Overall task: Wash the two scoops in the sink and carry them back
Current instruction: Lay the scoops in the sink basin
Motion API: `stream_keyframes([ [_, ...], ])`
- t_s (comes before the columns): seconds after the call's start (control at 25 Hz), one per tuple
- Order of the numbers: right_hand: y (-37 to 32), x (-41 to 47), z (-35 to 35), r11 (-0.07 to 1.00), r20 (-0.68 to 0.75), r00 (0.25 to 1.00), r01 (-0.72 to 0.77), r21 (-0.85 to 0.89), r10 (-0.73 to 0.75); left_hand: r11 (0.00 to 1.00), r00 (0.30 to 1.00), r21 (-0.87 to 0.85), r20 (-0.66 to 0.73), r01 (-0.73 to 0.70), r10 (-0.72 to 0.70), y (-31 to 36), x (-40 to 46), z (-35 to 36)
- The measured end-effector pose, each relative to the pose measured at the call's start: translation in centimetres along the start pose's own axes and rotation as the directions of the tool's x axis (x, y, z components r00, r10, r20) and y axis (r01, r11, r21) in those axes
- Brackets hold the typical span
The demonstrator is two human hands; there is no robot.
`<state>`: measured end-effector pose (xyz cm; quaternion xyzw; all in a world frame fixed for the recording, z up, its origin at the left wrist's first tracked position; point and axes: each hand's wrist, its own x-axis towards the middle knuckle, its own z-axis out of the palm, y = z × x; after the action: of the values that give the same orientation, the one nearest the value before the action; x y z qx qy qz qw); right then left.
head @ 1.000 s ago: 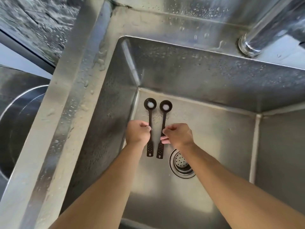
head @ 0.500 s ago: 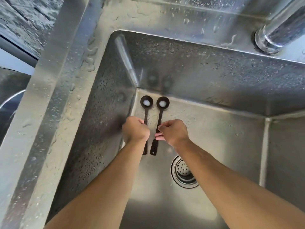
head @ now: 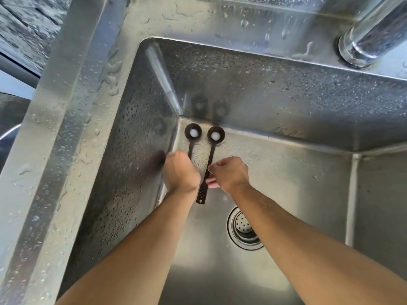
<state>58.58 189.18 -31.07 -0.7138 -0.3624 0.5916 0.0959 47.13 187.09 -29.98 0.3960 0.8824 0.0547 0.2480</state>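
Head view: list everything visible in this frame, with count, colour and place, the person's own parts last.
scoops: two, dark brown with white residue in the bowls, side by side over the sink floor near its far left corner; left scoop, right scoop
sink: one, stainless steel, wet with droplets, fills the view
drain strainer: one, metal, sink floor, right of centre
faucet base: one, chrome, far rim, upper right
round metal vessel: one, steel, left edge, mostly cut off
left hand: grips the left scoop's handle
right hand: pinches the right scoop's handle
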Motion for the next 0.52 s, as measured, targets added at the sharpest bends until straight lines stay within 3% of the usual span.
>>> stream_keyframes([
  [0.32,1.5,-2.0,-2.4,0.968,-0.109,0.979,0.148,-0.201,-0.172,0.996,0.996,0.023,-0.017,-0.088,0.088,-0.9,-2.9,-1.6],
  [0.52,1.8,-4.6,-5.8,0.956,-0.17,0.961,0.175,-0.236,-0.218,0.982,0.986,0.103,0.053,-0.16,0.155,-0.6,-6.4,-3.9],
])
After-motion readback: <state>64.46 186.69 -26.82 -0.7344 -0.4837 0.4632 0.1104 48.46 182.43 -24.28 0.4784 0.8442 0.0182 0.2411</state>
